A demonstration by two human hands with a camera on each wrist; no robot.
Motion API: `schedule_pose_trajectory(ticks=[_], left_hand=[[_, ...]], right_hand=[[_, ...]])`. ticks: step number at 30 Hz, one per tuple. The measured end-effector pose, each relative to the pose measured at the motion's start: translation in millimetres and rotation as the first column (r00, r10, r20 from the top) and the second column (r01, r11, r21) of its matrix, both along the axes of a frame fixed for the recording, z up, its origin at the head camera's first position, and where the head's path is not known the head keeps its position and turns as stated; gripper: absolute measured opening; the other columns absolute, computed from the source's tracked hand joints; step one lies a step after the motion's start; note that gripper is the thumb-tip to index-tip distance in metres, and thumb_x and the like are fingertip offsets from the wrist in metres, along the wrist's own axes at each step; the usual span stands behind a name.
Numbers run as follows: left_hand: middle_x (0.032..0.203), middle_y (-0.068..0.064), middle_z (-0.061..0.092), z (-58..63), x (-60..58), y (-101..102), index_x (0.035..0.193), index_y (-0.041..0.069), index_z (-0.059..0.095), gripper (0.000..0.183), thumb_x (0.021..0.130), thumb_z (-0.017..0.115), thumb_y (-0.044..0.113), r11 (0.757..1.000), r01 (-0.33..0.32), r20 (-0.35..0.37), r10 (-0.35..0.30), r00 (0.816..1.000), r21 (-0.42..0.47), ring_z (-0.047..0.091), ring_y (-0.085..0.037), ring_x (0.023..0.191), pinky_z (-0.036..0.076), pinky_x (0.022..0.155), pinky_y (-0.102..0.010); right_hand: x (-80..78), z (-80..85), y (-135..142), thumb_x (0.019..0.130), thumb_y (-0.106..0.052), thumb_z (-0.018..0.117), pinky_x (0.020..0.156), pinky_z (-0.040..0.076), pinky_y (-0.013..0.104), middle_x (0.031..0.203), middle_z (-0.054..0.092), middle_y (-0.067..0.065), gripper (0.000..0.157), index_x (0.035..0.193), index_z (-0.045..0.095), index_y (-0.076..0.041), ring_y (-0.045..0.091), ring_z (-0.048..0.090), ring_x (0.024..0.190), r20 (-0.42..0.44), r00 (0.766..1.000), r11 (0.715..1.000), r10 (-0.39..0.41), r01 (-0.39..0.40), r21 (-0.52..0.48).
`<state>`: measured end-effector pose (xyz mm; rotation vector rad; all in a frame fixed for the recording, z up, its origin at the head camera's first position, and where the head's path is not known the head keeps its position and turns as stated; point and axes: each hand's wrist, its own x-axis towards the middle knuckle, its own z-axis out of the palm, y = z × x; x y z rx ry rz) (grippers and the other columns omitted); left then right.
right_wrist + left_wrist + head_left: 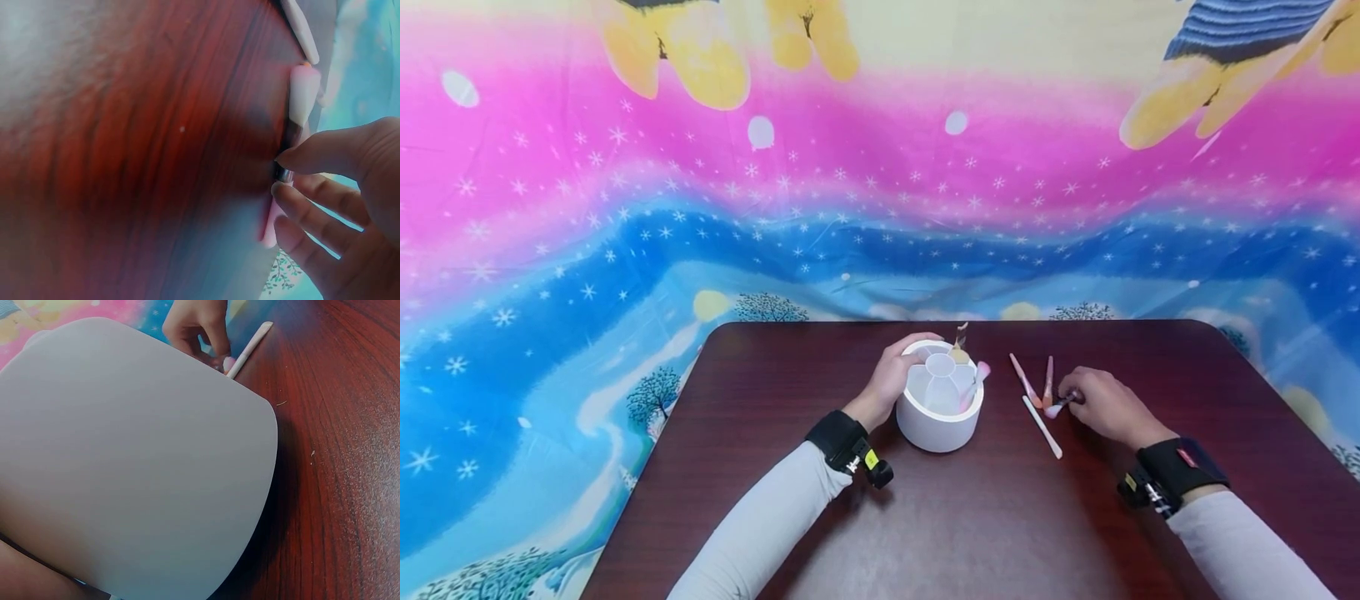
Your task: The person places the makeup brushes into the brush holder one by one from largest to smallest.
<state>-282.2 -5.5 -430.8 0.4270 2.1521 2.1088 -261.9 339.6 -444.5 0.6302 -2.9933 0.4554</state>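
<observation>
My left hand (pixel 892 375) grips the left side of a white round holder (pixel 937 429), thumb over its rim. Divided compartments show inside it. A pink-tipped makeup brush (pixel 982 372) leans at its right side, and a brush with a gold handle (pixel 961 337) stands at the back. To the right, my right hand (pixel 1105 403) pinches a makeup brush with pink-and-white bristles (pixel 304 94) by its dark handle, close to the table. In the left wrist view, the holder's wall (pixel 137 444) hides most of the scene.
Just left of my right hand lie two pink-handled brushes (pixel 1021 372) (pixel 1049 375) and a slim white brush (pixel 1042 427). They rest on a dark wooden table (pixel 760 392). A printed cloth (pixel 880 192) hangs behind the table's far edge.
</observation>
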Motion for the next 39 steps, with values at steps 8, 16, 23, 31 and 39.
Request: schedule_pose_trajectory(ticks=[8, 16, 23, 31, 39], left_hand=[[0.112, 0.006, 0.062, 1.9, -0.1, 0, 0.121, 0.012, 0.061, 0.037, 0.088, 0.045, 0.007, 1.0, -0.016, -0.004, 0.016, 1.0, -0.005, 0.053, -0.011, 0.104, 0.037, 0.094, -0.043], [0.113, 0.007, 0.061, -0.2, 1.1, -1, 0.121, 0.014, 0.061, 0.035, 0.091, 0.046, 0.011, 1.0, -0.018, 0.031, 0.019, 0.999, -0.006, 0.053, -0.011, 0.104, 0.037, 0.095, -0.045], [0.113, 0.008, 0.061, 0.6, 2.6, -1, 0.122, 0.013, 0.061, 0.036, 0.09, 0.045, 0.01, 1.0, -0.02, 0.025, 0.021, 0.999, -0.018, 0.052, -0.009, 0.105, 0.036, 0.095, -0.044], [0.112, 0.008, 0.062, 0.8, 2.2, 0, 0.119, 0.014, 0.063, 0.036, 0.088, 0.046, 0.007, 1.0, -0.022, -0.002, 0.022, 1.0, -0.013, 0.053, -0.009, 0.105, 0.037, 0.095, -0.043], [0.112, 0.008, 0.062, 0.3, 1.7, 1, 0.12, 0.014, 0.062, 0.037, 0.087, 0.046, 0.006, 1.0, -0.025, -0.005, 0.024, 1.0, -0.013, 0.052, -0.009, 0.105, 0.036, 0.096, -0.042]], right_hand=[[7.9, 2.3, 7, 0.078, 0.001, 0.063, 0.06, 0.044, 0.036, 0.083, 0.059, 0.004, 0.017, 0.09, 0.067, -0.009, 0.017, 0.049, 0.069, 0.061, 0.998, 1.0, -0.003, 0.003, 0.005], [17.5, 10.4, 4, 0.079, 0.001, 0.065, 0.058, 0.047, 0.033, 0.078, 0.06, 0.0, 0.014, 0.089, 0.067, -0.01, 0.012, 0.052, 0.066, 0.096, 0.995, 0.999, 0.024, -0.022, -0.024], [24.0, 40.2, -7, 0.081, -0.004, 0.069, 0.053, 0.044, 0.03, 0.075, 0.061, -0.004, 0.011, 0.087, 0.068, -0.013, 0.008, 0.052, 0.062, -0.081, 0.994, 0.995, 0.067, -0.073, -0.073], [32.1, 78.5, -31, 0.081, -0.01, 0.071, 0.054, 0.046, 0.022, 0.077, 0.065, -0.009, 0.013, 0.088, 0.068, -0.021, 0.004, 0.058, 0.066, -0.304, 0.952, 0.964, 0.037, -0.115, -0.241], [42.9, 102.5, -69, 0.083, -0.018, 0.071, 0.059, 0.043, 0.016, 0.075, 0.066, -0.011, 0.005, 0.086, 0.07, -0.022, 0.006, 0.061, 0.067, -0.345, 0.938, 0.893, -0.036, -0.125, -0.433]])
